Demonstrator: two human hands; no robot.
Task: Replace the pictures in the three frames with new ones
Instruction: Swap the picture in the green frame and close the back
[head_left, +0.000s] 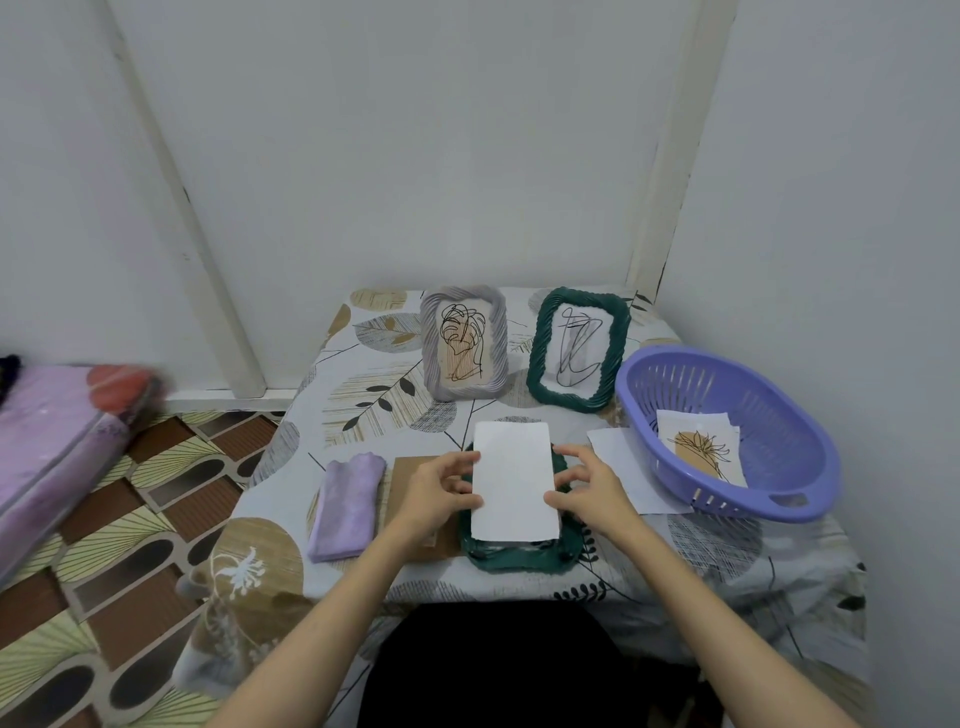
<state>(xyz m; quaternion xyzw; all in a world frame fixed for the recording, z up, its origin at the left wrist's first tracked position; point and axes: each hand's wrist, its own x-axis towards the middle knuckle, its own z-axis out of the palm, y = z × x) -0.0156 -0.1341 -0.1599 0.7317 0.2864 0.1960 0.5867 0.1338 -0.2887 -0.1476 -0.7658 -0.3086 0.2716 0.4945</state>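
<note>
- A white sheet (515, 480) is held blank side up over a dark green frame (514, 556) lying flat at the lower centre of the surface (701, 551).
- Its left edge is pinched by the fingers of the left hand (441, 491); its right edge is pinched by the right hand (589, 493), the other fingers spread.
- A brown backing board (402, 480) and a folded lilac cloth (347, 506) are seen to the left.
- A grey frame (464, 343) and a second green frame (576, 349) are stood upright behind.
- A purple basket (779, 467) at right is seen holding printed pictures (701, 449).
</note>
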